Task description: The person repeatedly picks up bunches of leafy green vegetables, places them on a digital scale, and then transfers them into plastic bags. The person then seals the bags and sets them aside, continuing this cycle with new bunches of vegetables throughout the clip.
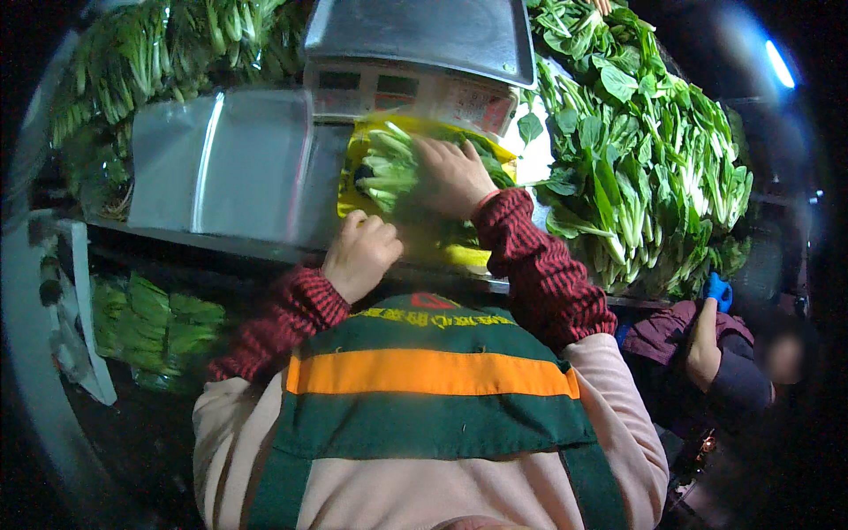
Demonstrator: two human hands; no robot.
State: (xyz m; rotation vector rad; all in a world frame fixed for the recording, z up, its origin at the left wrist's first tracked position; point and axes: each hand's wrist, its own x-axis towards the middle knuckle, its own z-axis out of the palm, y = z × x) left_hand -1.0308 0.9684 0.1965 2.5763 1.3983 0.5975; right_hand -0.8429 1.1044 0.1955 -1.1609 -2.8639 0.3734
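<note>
Before me, a bunch of leafy greens with pale stalks lies on a yellow plastic sheet or bag. The stalk ends point left. My right hand is laid across the bunch from above, its fingers bent over the leaves and slightly blurred. At the near left corner of the yellow plastic, my left hand has its fingers curled in, with a bit of yellow showing at the fingertips. A blurred patch hides part of the greens between the hands.
A weighing scale with a metal tray stands behind the greens. Clear plastic bags lie left. Loose greens are heaped right, bagged greens far left. Another person's blue-gloved hand is at the right.
</note>
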